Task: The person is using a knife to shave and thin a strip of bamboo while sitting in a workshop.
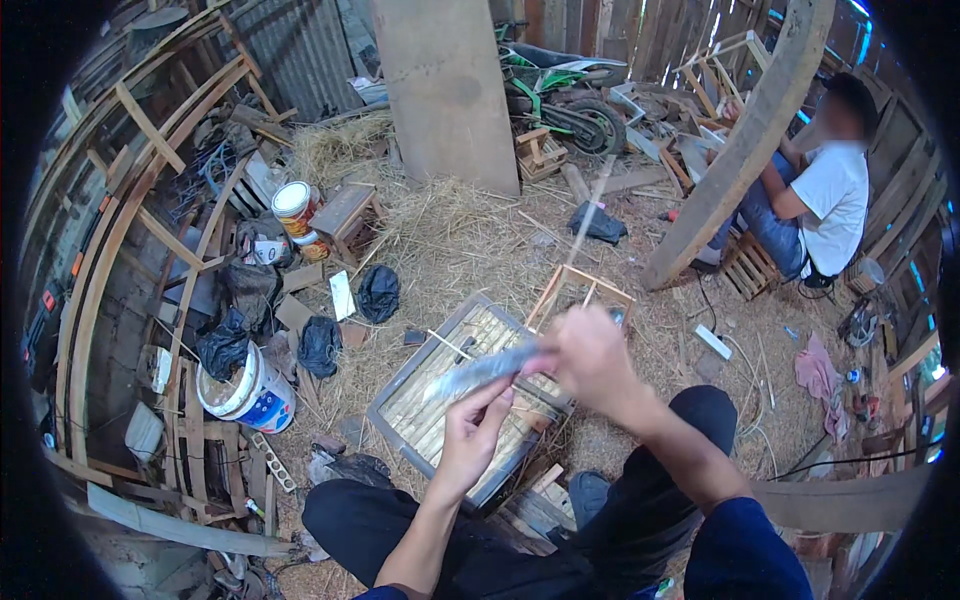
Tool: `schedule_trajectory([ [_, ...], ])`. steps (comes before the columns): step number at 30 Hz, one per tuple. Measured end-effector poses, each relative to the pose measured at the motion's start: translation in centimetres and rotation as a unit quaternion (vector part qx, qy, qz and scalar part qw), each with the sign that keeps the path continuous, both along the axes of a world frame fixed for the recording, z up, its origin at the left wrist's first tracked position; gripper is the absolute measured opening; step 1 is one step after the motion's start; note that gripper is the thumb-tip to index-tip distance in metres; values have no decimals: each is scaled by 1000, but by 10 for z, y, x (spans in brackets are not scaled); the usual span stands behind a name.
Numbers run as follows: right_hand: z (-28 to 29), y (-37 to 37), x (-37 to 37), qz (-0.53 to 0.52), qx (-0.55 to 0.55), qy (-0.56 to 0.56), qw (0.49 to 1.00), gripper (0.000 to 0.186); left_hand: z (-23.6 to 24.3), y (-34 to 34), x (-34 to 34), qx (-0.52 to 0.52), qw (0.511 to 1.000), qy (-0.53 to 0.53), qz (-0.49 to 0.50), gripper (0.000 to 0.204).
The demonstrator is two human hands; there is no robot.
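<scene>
My left hand (470, 435) is closed around a pale thin wooden strip (590, 215), which appears to run upward behind my right hand. My right hand (595, 365), smeared by motion, grips a blurred silvery blade-like tool (465, 375) that lies across the strip just above my left fingers; its exact shape is unclear. Beneath both hands is a low slatted work surface (415, 405) with a dark frame and a few thin sticks on it. A small open wooden frame box (545, 292) stands at its far right corner.
A person (830, 200) sits at right behind a leaning post (725, 190). A motorbike (560, 100) and board (440, 90) stand at back. Buckets (245, 395), black bags (378, 295) and wood frames (140, 260) crowd the left. A power strip (712, 342) and cables lie right.
</scene>
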State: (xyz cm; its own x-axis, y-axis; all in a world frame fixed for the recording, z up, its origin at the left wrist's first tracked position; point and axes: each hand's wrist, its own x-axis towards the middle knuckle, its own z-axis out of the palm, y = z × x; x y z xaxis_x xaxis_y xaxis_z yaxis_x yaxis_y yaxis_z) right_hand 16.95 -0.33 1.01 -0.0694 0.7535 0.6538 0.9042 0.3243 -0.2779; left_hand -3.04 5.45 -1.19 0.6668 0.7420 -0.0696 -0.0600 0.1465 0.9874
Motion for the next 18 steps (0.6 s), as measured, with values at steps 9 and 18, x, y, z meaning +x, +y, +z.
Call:
schedule_trajectory([
  [9,-5,2,11,-85,70,27,994,27,4,-6,-2,-26,999,27,-6,37],
  [18,-5,-7,60,-258,41,55,964,30,8,-13,-8,-29,999,42,3,36],
])
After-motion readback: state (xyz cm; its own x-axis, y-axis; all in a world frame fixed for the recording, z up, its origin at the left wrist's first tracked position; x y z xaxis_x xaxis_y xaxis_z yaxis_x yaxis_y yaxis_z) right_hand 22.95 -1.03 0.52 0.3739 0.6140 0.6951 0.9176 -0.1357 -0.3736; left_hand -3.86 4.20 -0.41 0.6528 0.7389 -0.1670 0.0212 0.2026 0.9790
